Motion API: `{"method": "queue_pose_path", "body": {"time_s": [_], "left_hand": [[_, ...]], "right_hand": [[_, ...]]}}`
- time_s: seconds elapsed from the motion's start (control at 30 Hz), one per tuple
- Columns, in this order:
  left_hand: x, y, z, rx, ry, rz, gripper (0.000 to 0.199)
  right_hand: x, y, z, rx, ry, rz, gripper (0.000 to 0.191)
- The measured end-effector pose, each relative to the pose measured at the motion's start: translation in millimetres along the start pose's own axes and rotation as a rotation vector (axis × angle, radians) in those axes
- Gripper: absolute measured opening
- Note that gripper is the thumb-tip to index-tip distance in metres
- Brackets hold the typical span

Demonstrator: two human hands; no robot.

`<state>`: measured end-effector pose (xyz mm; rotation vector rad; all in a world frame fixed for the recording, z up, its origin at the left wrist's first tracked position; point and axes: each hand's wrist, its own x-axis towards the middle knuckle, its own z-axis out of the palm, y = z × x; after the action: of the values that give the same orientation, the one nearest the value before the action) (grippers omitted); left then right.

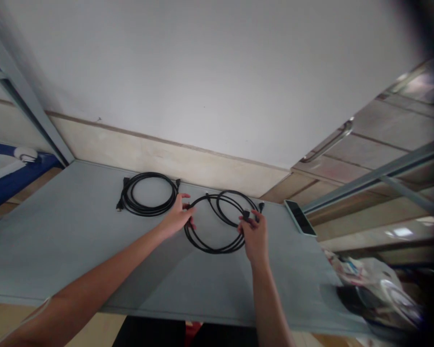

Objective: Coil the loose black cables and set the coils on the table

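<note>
as our left hand [183, 215] and right hand [252, 227] pinch opposite sides of the looped black cable [217, 251], just below the frame's centre, we'd best grip evenly (lightly near the plug [246, 215]) so it stays bunched.

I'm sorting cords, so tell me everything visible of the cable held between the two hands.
The cable is thin, black, seemingly plastic-coated, and wound into a few loose loops. The left hand holds one side; the right hand holds the other, by a dark plug. It is over the grey table, touching or not I cannot tell, and overlaps black loops behind it that may or may not be its own.
</note>
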<state>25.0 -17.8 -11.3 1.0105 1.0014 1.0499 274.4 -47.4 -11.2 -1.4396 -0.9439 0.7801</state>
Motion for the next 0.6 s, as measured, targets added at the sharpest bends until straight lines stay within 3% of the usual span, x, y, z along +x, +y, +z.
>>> {"method": "queue_pose_path", "body": {"time_s": [0.07, 0.17, 0.27, 0.33, 0.5, 0.6], "left_hand": [[0, 8, 0.2, -0.172, 0.011, -0.033, 0.041], [-6, 19, -1.4, -0.222, -0.072, -0.099, 0.035], [-18, 24, -7.3, -0.180, -0.126, -0.132, 0.036], [-28, 21, -16.4, -0.173, -0.080, -0.122, 0.037], [-47, 16, -59.8, -0.158, 0.225, 0.006, 0.039], [-46, 26, -95.2, -0.078, 0.283, 0.041, 0.042]], "right_hand": [[-6, -3, -1, 0.221, -0.076, 0.090, 0.051], [-11, -10, -9, 0.316, -0.210, 0.181, 0.037], [-13, -15, -14, 0.337, -0.203, 0.170, 0.029], [-16, -15, -9, 0.332, -0.204, 0.153, 0.029], [-24, -8, 40, 0.103, -0.453, 0.107, 0.030], [-18, -14, 86, -0.086, -0.554, 0.014, 0.028]]}}
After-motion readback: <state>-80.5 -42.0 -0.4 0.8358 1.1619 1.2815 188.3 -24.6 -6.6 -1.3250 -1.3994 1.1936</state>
